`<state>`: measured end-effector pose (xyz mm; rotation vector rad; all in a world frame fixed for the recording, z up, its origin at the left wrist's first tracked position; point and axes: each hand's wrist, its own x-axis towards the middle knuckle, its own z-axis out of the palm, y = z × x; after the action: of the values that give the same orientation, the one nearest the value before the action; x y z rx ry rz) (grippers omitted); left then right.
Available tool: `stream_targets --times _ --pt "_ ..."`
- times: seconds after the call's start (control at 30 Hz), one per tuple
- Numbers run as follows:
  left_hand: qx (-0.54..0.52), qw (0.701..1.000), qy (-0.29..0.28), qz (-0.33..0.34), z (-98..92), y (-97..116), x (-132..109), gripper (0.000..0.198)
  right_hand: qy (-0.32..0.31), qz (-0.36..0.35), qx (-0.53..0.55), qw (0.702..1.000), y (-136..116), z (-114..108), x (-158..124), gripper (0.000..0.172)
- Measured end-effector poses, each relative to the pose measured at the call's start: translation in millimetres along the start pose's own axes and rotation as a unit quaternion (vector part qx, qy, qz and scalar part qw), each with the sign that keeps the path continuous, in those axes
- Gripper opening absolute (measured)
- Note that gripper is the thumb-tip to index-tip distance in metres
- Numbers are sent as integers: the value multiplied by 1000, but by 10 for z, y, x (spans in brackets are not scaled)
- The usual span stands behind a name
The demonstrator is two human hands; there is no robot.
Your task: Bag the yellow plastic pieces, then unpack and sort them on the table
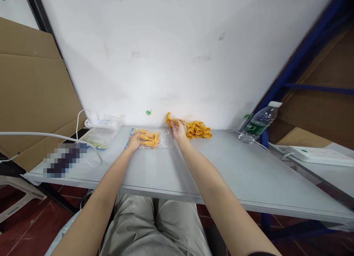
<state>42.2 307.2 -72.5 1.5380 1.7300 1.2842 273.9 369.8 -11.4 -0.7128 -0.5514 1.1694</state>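
Observation:
A clear plastic bag [165,142] with a colourful header on its left side lies flat on the table, holding several yellow horn-shaped plastic pieces [149,139]. My left hand [134,140] grips the bag near the header, its fingers curled over that end. Just right of the bag's clear end, my right hand [179,130] is closed on a yellow horn-shaped piece [168,119], whose wide end sticks out to the left near the wall. A pile of similar yellow pieces [199,130] lies right beside my right hand, partly hidden by it.
A water bottle [258,125] leans at the right by a blue post. On the left lie another clear bag [105,132], white cables [96,153] and a blurred dark object [65,160]. A cardboard sheet [35,94] stands left; a white wall [166,57] closes the back.

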Motion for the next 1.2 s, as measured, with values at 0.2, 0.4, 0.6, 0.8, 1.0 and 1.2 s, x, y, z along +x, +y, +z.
stream_targets --times 0.2,0.4,0.6,0.8,1.0,1.2 --pt "-13 1000 18 9 17 -30 4 33 -50 -1 69 996 -148 81 -6 37" --pt "31 999 12 9 13 -42 22 34 -57 -35 47 997 -320 145 -26 41" --pt "41 999 -3 18 7 -55 47 39 -103 -150 -122 976 -550 138 -104 33" --pt "27 999 -6 17 -2 -82 67 36 -171 -307 -423 835 -807 2 -286 39" --pt "7 998 -51 38 -88 -133 94 39 -271 -307 -607 681 -759 -242 -420 37" --pt "7 995 -87 36 -189 -134 97 42 -350 -257 -751 497 -455 -358 -573 38"
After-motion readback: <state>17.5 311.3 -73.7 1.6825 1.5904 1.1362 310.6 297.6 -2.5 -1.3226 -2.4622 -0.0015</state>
